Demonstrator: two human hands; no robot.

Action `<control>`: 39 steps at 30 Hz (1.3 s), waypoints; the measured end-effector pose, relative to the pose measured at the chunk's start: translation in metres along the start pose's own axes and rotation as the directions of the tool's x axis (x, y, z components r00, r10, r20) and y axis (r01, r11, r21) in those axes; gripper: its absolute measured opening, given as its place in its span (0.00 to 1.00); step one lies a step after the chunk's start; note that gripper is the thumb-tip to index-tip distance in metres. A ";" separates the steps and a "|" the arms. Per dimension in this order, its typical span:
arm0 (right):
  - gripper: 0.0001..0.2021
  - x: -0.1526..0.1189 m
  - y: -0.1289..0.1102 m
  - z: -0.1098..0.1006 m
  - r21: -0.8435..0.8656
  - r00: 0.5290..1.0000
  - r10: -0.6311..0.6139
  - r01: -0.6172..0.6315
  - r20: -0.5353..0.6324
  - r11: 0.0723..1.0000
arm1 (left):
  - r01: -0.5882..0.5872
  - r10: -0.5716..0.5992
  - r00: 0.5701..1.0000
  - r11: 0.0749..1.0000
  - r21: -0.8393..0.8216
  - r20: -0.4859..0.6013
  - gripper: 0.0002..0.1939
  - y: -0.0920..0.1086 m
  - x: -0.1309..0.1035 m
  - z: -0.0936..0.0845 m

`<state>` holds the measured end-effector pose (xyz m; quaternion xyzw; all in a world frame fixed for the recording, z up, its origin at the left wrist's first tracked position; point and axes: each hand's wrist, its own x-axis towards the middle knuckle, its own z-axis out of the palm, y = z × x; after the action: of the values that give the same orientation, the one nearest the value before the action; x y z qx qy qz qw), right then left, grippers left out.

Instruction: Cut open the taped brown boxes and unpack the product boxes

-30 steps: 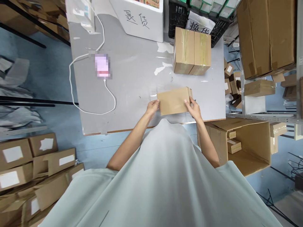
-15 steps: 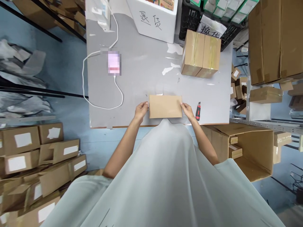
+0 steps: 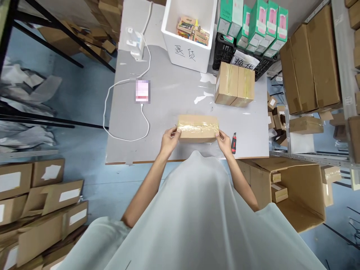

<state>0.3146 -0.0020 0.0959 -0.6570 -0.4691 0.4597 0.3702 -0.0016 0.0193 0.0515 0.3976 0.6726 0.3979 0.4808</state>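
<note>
Presently, both hands hold one box [image 3: 198,129], which is at the centre of the frame, over the near part of the tabletop [image 3: 163,112], with a band of shiny tape along its upward side. The grip is closed on the two ends: the left hand [image 3: 169,142] has the left end and the right hand [image 3: 224,143] has the right end. Whether the underside of the box touches the tabletop, I cannot tell. To hold it well, I think the pressure should be equal from both sides, firm but not so strong that the cardboard bends, and the thumbs should not rub up the tape edges. The right hand would also do well to keep away from the knife [image 3: 234,143], which lies just beside it. As for containers, the white tub [image 3: 188,60] at the upper middle holds small colourful packs [image 3: 194,30] at its bottom. Right of it, the black crate [image 3: 221,54] carries a row of green packs [image 3: 258,26], and a paper note [image 3: 244,60] is on its front. At the lower right of the frame, the open carton [image 3: 298,213] contains small boxes [image 3: 279,192] near its left wall, and most of its floor is bare.
</note>
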 end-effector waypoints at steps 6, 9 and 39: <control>0.33 -0.011 0.013 0.006 -0.025 0.996 0.091 -0.091 -0.005 0.996 | 0.067 -0.069 0.997 0.997 0.040 0.030 0.25 -0.013 -0.019 0.000; 0.30 -0.012 0.018 0.005 -0.053 0.980 0.194 -0.196 -0.049 0.979 | 0.131 -0.134 0.988 0.990 0.045 0.075 0.23 -0.021 -0.025 -0.006; 0.34 -0.064 -0.069 -0.013 0.506 0.987 0.159 -0.146 0.017 0.850 | -0.243 0.212 0.967 0.932 0.268 0.139 0.29 0.007 -0.014 0.031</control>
<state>0.2995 -0.0444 0.1794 -0.5778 -0.2737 0.5860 0.4979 0.0323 0.0135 0.0554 0.5583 0.6449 0.3290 0.4052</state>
